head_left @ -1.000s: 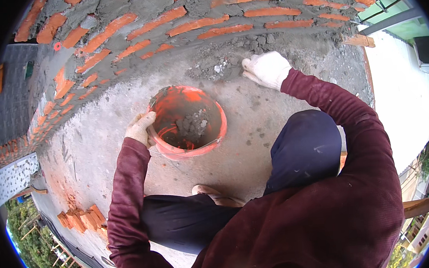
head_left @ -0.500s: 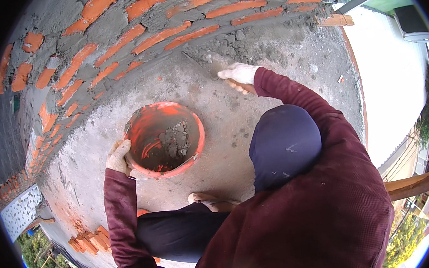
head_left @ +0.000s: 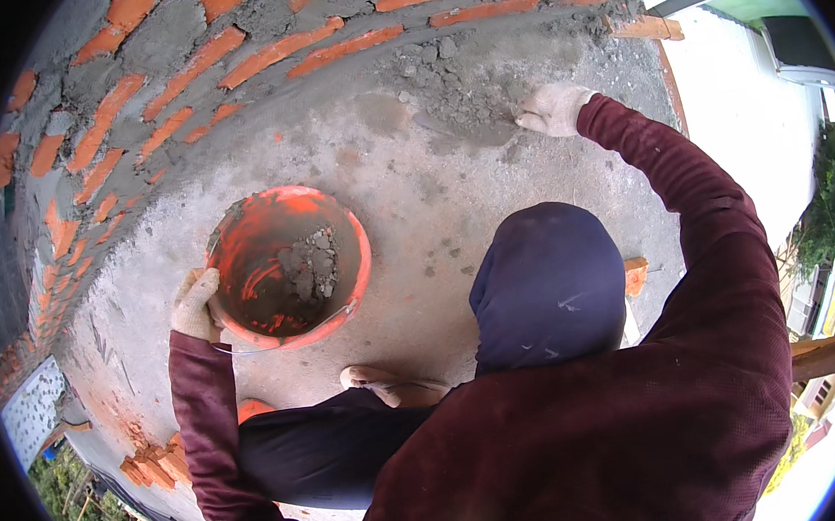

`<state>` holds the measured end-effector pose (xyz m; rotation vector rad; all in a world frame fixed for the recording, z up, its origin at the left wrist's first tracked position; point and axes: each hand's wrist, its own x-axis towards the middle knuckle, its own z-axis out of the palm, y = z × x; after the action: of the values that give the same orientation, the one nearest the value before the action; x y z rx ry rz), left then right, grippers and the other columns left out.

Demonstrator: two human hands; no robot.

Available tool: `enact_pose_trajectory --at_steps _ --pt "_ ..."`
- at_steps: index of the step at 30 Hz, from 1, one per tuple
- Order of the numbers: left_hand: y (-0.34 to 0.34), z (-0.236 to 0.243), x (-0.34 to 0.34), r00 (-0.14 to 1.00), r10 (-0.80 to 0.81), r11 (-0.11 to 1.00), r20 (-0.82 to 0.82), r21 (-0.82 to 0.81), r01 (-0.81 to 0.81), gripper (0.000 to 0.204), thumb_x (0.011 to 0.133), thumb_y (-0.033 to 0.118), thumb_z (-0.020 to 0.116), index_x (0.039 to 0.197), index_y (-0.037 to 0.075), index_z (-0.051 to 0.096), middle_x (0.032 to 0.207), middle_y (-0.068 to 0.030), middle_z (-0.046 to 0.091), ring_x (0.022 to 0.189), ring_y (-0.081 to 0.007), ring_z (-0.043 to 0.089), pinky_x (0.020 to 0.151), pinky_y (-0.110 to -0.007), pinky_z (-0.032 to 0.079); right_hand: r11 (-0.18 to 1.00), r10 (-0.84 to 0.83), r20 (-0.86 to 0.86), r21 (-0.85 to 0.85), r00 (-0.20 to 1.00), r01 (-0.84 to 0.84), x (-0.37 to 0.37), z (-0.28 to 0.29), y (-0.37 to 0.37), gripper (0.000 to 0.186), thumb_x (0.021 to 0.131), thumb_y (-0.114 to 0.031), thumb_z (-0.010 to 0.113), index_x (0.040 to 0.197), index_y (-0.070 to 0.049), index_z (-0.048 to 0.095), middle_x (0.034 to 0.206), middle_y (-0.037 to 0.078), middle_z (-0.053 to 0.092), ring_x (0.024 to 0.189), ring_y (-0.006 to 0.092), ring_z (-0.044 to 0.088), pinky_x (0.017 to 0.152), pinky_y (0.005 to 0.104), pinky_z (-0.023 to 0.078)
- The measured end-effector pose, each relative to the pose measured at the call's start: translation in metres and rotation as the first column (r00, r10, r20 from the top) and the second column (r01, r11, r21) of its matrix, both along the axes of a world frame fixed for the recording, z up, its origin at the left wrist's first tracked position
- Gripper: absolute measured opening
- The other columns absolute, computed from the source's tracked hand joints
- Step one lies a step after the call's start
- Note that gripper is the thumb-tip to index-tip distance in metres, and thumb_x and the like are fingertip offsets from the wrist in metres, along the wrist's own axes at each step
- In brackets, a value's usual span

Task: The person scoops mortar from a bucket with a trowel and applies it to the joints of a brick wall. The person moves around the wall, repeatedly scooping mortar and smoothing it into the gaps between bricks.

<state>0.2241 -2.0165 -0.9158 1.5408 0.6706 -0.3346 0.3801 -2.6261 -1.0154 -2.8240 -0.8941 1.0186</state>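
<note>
1. Left hand [head_left: 195, 305], gloved: fingers gripping orange bucket [head_left: 364, 250] at left rim.
2. Bucket location: ahead of left leg [head_left: 325, 456], grey mortar [head_left: 309, 265] inside.
3. Right hand [head_left: 554, 110]: beside crumbly heap [head_left: 459, 88], fingers curled; cannot tell whether gripping anything.

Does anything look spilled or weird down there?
Yes, crumbly grey mortar lies loose on the concrete floor by the right hand, outside the orange bucket. It looks messy, like a spill, but I can't tell how it got there.
</note>
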Motion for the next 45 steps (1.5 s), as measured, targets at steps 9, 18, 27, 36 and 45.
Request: enact_pose_trajectory --at_steps 9,18,27,36,45 --pt "-0.033 0.024 0.002 0.997 -0.006 0.999 -0.08 0.051 0.01 0.013 0.093 0.018 0.067 0.09 0.007 0.06 0.066 0.0004 0.057 0.047 -0.0108 0.052 0.043 -0.025 0.04 0.984 0.033 0.115 -0.179 0.993 -0.012 0.058 0.033 0.044 0.045 0.097 -0.045 0.05 0.112 -0.009 0.071 0.107 0.018 0.071 0.103 0.0379 0.067 0.089 0.0481 0.054" --pt "-0.05 0.007 0.021 0.998 -0.063 0.997 -0.02 -0.051 0.062 0.017 0.092 0.019 0.068 0.087 0.008 0.056 0.06 -0.0005 0.052 0.04 -0.0121 0.046 0.037 -0.028 0.034 0.999 -0.035 0.215 -0.031 0.976 0.042 0.035 0.017 0.045 0.043 0.093 -0.046 0.055 0.104 -0.008 0.072 0.1 0.019 0.072 0.097 0.0394 0.068 0.085 0.0495 0.054" --pt "-0.048 0.008 0.028 0.992 -0.1 0.994 -0.075 -0.042 0.097 0.01 0.092 0.013 0.066 0.095 0.007 0.058 0.073 -0.0007 0.058 0.053 -0.0105 0.054 0.046 -0.025 0.045 0.992 -0.076 0.238 -0.076 0.968 0.097 0.076 0.029 0.059 0.037 0.09 -0.037 0.06 0.11 -0.009 0.072 0.11 0.015 0.072 0.106 0.0354 0.067 0.091 0.0471 0.054" --pt "-0.051 0.001 0.038 0.994 -0.077 0.992 -0.074 -0.107 0.069 0.011 0.094 0.015 0.064 0.099 0.006 0.059 0.073 0.0009 0.057 0.056 -0.011 0.053 0.047 -0.027 0.044 0.989 -0.077 0.416 0.148 0.906 0.016 -0.01 0.056 0.104 0.03 0.093 -0.032 0.056 0.1 -0.005 0.066 0.092 0.017 0.071 0.085 0.0366 0.07 0.075 0.0494 0.056" --pt "-0.021 -0.007 0.029 0.993 -0.12 0.986 0.017 -0.117 0.121 0.024 0.089 0.018 0.069 0.104 0.002 0.059 0.082 -0.0052 0.064 0.064 -0.0148 0.059 0.059 -0.028 0.047 0.472 -0.3 -0.893 0.168 0.336 0.865 -0.038 0.04 0.144 0.04 0.097 -0.048 0.06 0.103 -0.008 0.06 0.065 -0.002 0.052 0.044 0.0098 0.048 0.038 0.0283 0.039"
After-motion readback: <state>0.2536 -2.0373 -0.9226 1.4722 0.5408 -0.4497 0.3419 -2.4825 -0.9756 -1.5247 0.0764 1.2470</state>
